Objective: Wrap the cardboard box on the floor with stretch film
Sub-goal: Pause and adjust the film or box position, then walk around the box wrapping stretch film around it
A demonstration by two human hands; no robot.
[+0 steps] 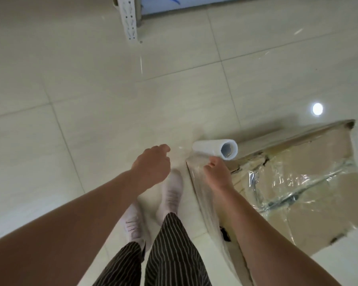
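The cardboard box (pixel 310 221) lies on the tiled floor at the right, with shiny stretch film (pixel 293 182) bunched across its top. More clear film runs down the box's left side, under my right forearm. The white stretch film roll (pixel 209 148) sits above the box's near-left corner, its hollow core end facing right. My right hand (pixel 216 174) grips the roll from below, fingers curled at its underside. My left hand (pixel 152 165) hovers just left of the roll with loosely curled fingers, holding nothing and not touching it.
My feet in white shoes (pixel 171 195) and striped trousers stand on the floor close to the box's left side. A white perforated metal post (pixel 129 21) and a blue panel (pixel 163 6) stand at the top. Glossy beige tiles (pixel 70 100) spread to the left.
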